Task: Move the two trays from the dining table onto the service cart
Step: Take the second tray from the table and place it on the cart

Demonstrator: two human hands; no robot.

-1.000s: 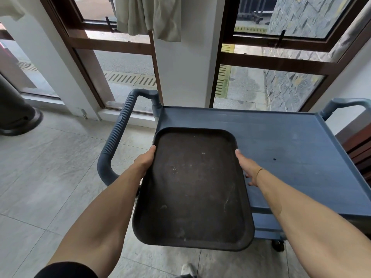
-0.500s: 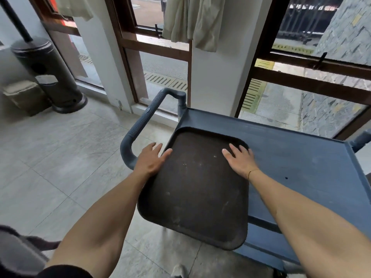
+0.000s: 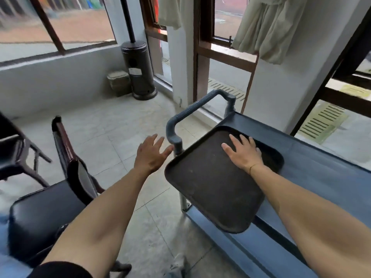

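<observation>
A dark brown tray lies on the top shelf of the blue service cart, with its near end sticking out past the shelf's front edge. My right hand rests flat on the tray's far part, fingers spread. My left hand hovers in the air left of the tray, fingers apart, holding nothing, close to the cart's grey handle. The dining table and a second tray are out of sight.
A dark padded chair stands at my lower left, and another dark chair is at the far left. A patio heater stands in the corner by the windows. Tiled floor lies between the chairs and the cart.
My left hand has come off the tray's left edge and moved away to the left. My right hand stays flat on the tray. My view has swung left, bringing the chairs in.
</observation>
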